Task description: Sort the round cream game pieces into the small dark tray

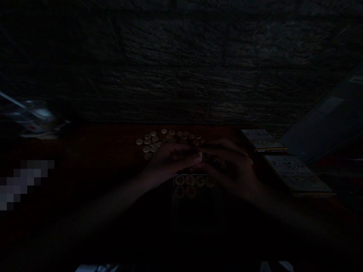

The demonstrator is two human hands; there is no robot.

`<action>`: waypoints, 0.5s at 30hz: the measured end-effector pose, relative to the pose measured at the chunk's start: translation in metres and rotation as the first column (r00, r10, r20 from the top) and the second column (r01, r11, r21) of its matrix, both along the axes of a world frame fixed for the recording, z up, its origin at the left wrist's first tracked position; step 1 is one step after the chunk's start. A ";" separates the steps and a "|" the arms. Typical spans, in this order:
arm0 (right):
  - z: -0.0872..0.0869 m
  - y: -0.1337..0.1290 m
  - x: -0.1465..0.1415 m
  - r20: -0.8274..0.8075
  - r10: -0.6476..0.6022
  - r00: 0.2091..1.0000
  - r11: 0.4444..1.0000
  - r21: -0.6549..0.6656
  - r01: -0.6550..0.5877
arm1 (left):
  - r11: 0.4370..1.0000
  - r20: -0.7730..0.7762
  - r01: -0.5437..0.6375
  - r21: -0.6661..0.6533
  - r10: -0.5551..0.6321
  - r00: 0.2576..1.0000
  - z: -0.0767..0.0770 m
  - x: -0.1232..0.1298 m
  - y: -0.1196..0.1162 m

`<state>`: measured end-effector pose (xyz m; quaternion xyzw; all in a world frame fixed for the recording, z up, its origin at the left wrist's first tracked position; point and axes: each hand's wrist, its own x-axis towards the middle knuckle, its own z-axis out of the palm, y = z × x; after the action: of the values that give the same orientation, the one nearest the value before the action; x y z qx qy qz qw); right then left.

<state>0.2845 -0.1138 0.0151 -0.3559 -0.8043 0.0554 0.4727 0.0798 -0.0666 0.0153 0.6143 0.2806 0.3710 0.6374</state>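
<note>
The scene is very dark. My left hand (177, 160) reaches in from the left, thumb and fingers closed on a small pale round xiangqi piece (200, 155). Facing it, my right hand (234, 164) is curved, its thumb apart from its fingers; the fingertips come close to the same piece, and whether they touch it is unclear. Below the hands lies a shallow box (173, 206) with several xiangqi pieces (190, 180) set in rows at its far end. Loose xiangqi pieces (153, 143) are spread beyond my left hand, some partly hidden by it.
A stone-block wall (176, 68) rises behind the reddish-brown table (107, 143). To the right lie two flat boards (263, 139) with dark markings. A clear cup or container (39, 117) with a straw stands at the left.
</note>
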 end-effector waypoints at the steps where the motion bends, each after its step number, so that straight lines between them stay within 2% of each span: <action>1: 0.000 0.000 0.000 0.004 0.001 1.000 1.000 0.003 -0.001 | 1.000 -0.014 0.002 0.009 -0.002 1.000 0.001 0.000 0.000; 8: 0.000 0.001 0.000 0.021 -0.002 1.000 1.000 -0.004 0.002 | 0.999 -0.046 0.007 0.032 -0.006 0.999 0.002 -0.003 -0.002; 15: 0.000 0.000 -0.001 0.011 0.023 1.000 0.999 -0.035 -0.023 | 0.993 -0.088 0.025 0.118 -0.015 0.996 -0.001 -0.003 -0.001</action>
<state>0.2834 -0.1139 0.0151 -0.3549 -0.8100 0.0728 0.4610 0.0767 -0.0676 0.0147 0.6696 0.2792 0.3535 0.5905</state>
